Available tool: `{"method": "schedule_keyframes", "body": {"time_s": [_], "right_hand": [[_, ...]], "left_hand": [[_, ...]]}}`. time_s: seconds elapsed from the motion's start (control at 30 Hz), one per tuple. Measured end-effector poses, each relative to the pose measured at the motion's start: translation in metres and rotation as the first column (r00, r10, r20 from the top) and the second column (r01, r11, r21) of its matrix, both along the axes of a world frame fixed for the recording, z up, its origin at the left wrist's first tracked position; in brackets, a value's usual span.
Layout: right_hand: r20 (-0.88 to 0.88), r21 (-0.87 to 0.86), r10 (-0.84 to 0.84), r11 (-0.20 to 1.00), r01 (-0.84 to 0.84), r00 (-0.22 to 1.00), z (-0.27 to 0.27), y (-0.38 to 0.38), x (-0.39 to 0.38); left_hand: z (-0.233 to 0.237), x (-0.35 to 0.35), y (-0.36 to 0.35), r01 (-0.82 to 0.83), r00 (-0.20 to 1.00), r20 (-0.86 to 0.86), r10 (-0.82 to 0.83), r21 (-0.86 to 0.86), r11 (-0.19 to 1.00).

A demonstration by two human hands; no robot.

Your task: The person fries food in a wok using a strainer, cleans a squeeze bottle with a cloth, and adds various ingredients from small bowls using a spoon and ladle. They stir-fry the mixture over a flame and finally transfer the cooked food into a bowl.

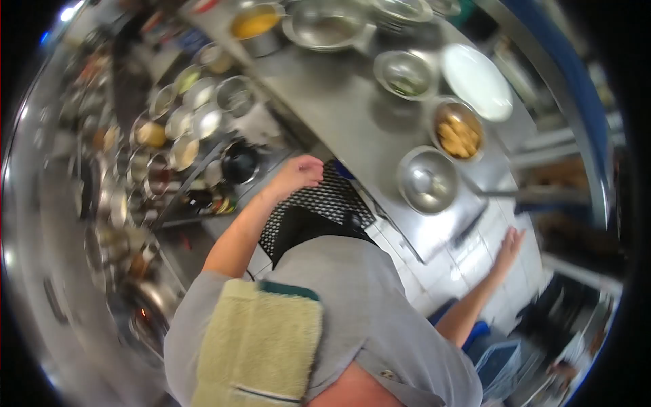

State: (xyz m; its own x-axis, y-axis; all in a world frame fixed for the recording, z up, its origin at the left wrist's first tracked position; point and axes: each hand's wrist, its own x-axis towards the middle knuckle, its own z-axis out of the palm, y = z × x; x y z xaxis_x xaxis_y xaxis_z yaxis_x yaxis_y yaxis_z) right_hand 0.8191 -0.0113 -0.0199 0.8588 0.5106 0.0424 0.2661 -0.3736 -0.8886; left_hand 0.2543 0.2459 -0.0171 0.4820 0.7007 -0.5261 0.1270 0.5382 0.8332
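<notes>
In the head view, the left hand [304,171] is loosely curled, half open and empty; the steel bowl [428,180] lies on the counter [325,88] at its 3 o'clock. The right hand [510,245] is open and empty, the bowl at its 10 o'clock.

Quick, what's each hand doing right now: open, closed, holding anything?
Left hand: half-open, fingers loosely curled, nothing visible in it.
Right hand: open, nothing visible in it.

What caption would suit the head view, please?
Left hand and right hand held apart near a metal table with bowls and a white plate.
</notes>
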Motion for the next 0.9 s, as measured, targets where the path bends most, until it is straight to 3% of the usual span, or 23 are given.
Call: {"method": "schedule_keyframes", "body": {"time_s": [0.03,0.07,0.1,0.13,0.17,0.2,0.23,0.27,0.3,0.33,0.37,0.4,0.47,0.5,0.6,0.63,0.67,0.7,0.73,0.8,0.83,0.87,0.9], "right_hand": [[-0.011,0.076,0.2,0.977,-0.199,0.98,0.061,0.035,-0.071],[-0.029,0.161,0.397,0.908,-0.388,0.917,0.123,0.071,-0.142],[-0.119,0.322,0.653,0.738,-0.593,0.748,0.139,0.1,-0.189],[-0.212,0.405,0.857,0.515,-0.756,0.47,0.126,0.131,-0.227],[-0.282,0.415,0.948,0.26,-0.872,0.149,0.137,0.166,-0.281],[-0.454,0.409,0.889,0.155,-0.899,-0.054,0.131,0.197,-0.331],[-0.49,0.326,0.857,0.014,-0.945,-0.156,0.089,0.232,-0.373],[-0.301,0.031,0.948,-0.097,-0.995,-0.102,0.041,0.27,-0.415],[-0.136,-0.151,0.988,0.048,-0.987,0.068,-0.005,0.301,-0.462],[-0.179,-0.139,0.98,0.065,-0.988,0.089,-0.02,0.335,-0.5],[-0.473,-0.127,0.859,0.152,-0.98,0.195,-0.044,0.362,-0.54],[-0.267,-0.168,0.898,0.315,-0.934,0.351,-0.069,0.375,-0.572],[-0.178,-0.11,0.871,0.444,-0.889,0.457,-0.079,0.39,-0.61],[-0.154,-0.138,0.881,0.429,-0.893,0.447,-0.077,0.399,-0.611],[-0.097,-0.213,0.936,0.313,-0.926,0.339,-0.058,0.408,-0.618],[0.043,-0.349,0.921,0.378,-0.857,0.388,-0.041,0.406,-0.616],[0.054,-0.371,0.911,0.398,-0.839,0.409,-0.04,0.414,-0.614],[0.01,-0.36,0.915,0.379,-0.853,0.403,-0.056,0.426,-0.619],[-0.029,-0.307,0.922,0.359,-0.882,0.385,-0.039,0.427,-0.617],[0.065,-0.228,0.973,0.231,-0.946,0.222,-0.052,0.434,-0.612],[0.161,-0.338,0.981,0.16,-0.927,0.11,-0.061,0.437,-0.608],[0.179,-0.256,0.98,0.13,-0.958,0.085,-0.073,0.435,-0.6],[-0.193,-0.162,0.96,0.173,-0.972,0.203,-0.069,0.429,-0.597]], "left_hand": [[-0.019,-0.034,0.019,-0.212,0.977,0.006,0.214,-0.14,0.967],[-0.033,-0.055,0.039,-0.437,0.895,-0.113,0.432,-0.019,0.899],[-0.044,-0.072,0.063,-0.606,0.762,-0.196,0.618,0.12,0.786],[-0.066,-0.09,0.089,-0.718,0.596,-0.243,0.765,0.265,0.643],[-0.116,-0.124,0.109,-0.739,0.594,-0.188,0.783,0.258,0.622],[-0.154,-0.15,0.133,-0.737,0.623,-0.131,0.771,0.232,0.635],[-0.152,-0.154,0.135,-0.71,0.664,-0.236,0.709,0.097,0.697],[-0.126,-0.14,0.123,-0.702,0.656,-0.288,0.698,0.107,0.704],[-0.14,-0.147,0.127,-0.666,0.738,-0.093,0.669,0.064,0.743],[-0.111,-0.133,0.117,-0.669,0.742,0.078,0.666,0.022,0.743],[-0.103,-0.133,0.114,-0.67,0.702,0.233,0.673,-0.103,0.735],[-0.102,-0.136,0.111,-0.662,0.628,0.35,0.696,-0.23,0.713],[-0.12,-0.147,0.121,-0.622,0.586,0.425,0.69,-0.31,0.719],[-0.119,-0.152,0.126,-0.631,0.609,0.378,0.698,-0.302,0.714],[-0.096,-0.152,0.131,-0.516,0.547,0.488,0.68,-0.443,0.733],[-0.099,-0.151,0.136,-0.484,0.528,0.522,0.67,-0.463,0.743],[-0.112,-0.149,0.14,-0.382,0.361,0.701,0.615,-0.49,0.783],[-0.104,-0.139,0.142,-0.466,0.262,0.655,0.708,-0.557,0.687],[-0.135,-0.14,0.153,-0.576,0.299,0.579,0.758,-0.524,0.627],[-0.128,-0.136,0.157,-0.63,0.319,0.658,0.682,-0.391,0.671],[-0.106,-0.133,0.15,-0.729,0.389,0.53,0.753,-0.323,0.604],[-0.104,-0.137,0.147,-0.735,0.464,0.433,0.773,-0.3,0.609],[-0.081,-0.137,0.137,-0.753,0.521,0.347,0.78,-0.243,0.611]]}}
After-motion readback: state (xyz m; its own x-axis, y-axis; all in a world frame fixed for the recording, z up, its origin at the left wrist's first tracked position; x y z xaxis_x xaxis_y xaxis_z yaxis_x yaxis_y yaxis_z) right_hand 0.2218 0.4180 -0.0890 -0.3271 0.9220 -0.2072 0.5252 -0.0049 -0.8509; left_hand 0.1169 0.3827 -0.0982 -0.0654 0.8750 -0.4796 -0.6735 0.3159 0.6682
